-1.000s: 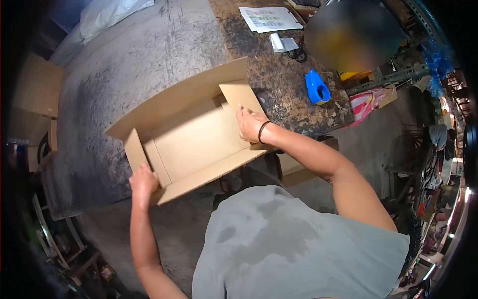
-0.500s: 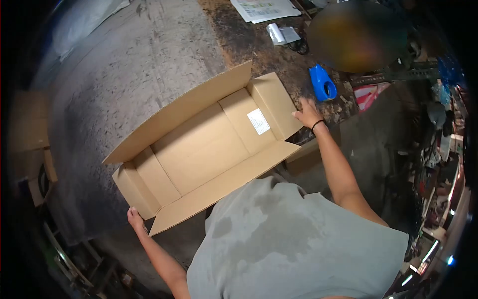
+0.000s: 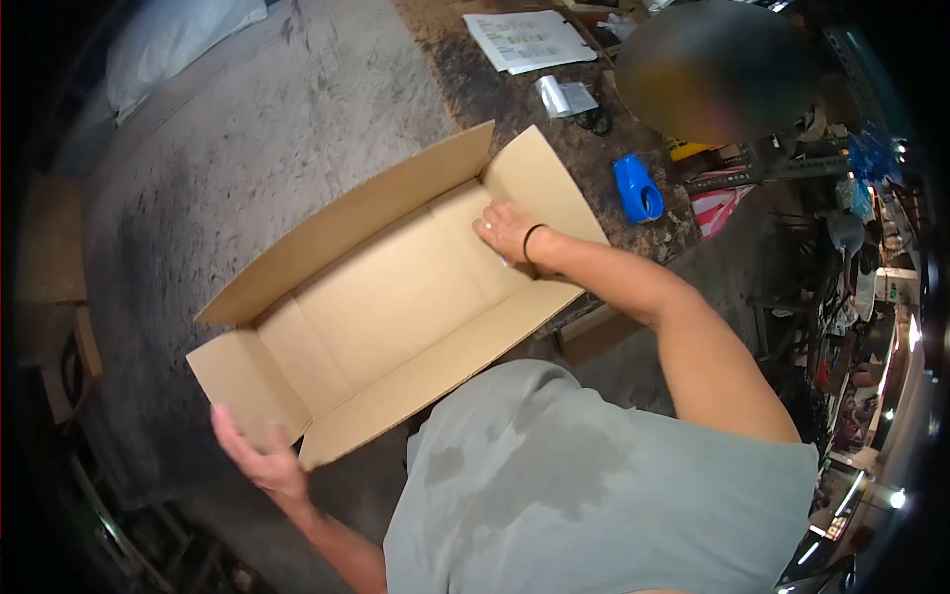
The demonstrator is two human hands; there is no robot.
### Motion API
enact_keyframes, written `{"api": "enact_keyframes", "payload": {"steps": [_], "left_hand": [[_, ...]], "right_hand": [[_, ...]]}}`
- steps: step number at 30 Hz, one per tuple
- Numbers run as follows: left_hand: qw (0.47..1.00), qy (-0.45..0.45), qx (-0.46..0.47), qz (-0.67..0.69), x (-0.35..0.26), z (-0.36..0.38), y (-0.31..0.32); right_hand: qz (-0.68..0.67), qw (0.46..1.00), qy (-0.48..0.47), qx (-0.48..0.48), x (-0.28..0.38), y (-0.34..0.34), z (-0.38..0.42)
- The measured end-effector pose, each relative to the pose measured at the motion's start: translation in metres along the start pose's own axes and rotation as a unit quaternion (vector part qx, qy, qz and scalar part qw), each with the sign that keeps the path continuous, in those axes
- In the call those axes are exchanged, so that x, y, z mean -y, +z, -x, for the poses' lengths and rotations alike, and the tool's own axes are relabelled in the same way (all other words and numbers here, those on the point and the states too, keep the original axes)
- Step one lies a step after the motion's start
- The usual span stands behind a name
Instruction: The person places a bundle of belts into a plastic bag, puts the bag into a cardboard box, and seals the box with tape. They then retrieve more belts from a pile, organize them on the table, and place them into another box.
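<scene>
An open cardboard box (image 3: 386,287) lies at a slant on the worktable, its long flaps raised. Inside its right end is my right hand (image 3: 507,230), fingers curled down over the white label; only a small white edge shows below the palm. A black band circles that wrist. My left hand (image 3: 259,450), slightly blurred, is at the outer left end flap, with thumb and fingers apart and nothing gripped.
Right of the box lies a blue plastic part (image 3: 636,188). Printed sheets (image 3: 529,42) and a small clear plastic roll (image 3: 564,96) are farther back on the table (image 3: 327,89). A white bag (image 3: 178,45) lies at top left. Cluttered shelving stands at right.
My right hand has moved from the box's outer right end to the label inside. My left hand has risen along the left flap and opened. That flap leans farther outward.
</scene>
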State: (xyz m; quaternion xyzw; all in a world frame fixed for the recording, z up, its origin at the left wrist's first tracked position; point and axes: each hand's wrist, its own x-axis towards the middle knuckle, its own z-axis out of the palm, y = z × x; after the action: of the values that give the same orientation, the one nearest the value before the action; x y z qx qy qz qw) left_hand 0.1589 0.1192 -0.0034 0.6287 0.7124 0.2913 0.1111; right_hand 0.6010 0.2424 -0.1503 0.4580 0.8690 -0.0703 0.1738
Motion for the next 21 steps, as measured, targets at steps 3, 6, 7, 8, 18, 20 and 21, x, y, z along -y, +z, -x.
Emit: {"api": "enact_keyframes", "payload": {"steps": [3, 6, 7, 8, 18, 20, 21], "left_hand": [[0.983, 0.073, 0.159, 0.052, -0.044, 0.032, 0.026], [0.958, 0.058, 0.256, 0.112, -0.072, 0.054, 0.056], [0.951, 0.049, 0.291, 0.089, -0.078, 0.058, 0.060], [0.950, 0.093, 0.292, 0.056, -0.081, 0.060, 0.064], [0.948, 0.102, 0.296, -0.049, -0.080, 0.061, 0.082], [0.946, 0.124, 0.293, -0.061, -0.077, 0.056, 0.078], [0.945, 0.140, 0.286, -0.069, -0.077, 0.051, 0.077]], "right_hand": [[0.060, 0.995, 0.023, 0.082, -0.001, -0.010, -0.004], [0.007, 0.998, -0.036, 0.052, -0.009, 0.008, 0.001], [-0.001, 0.998, -0.055, 0.018, -0.009, 0.013, 0.000], [-0.011, 0.997, -0.074, -0.016, -0.011, 0.018, -0.002], [-0.667, 0.567, 0.278, -0.395, -0.147, -0.021, 0.057], [-0.613, 0.624, 0.383, -0.297, -0.189, 0.051, 0.058], [-0.570, 0.663, 0.423, -0.238, -0.200, 0.069, 0.058]]}}
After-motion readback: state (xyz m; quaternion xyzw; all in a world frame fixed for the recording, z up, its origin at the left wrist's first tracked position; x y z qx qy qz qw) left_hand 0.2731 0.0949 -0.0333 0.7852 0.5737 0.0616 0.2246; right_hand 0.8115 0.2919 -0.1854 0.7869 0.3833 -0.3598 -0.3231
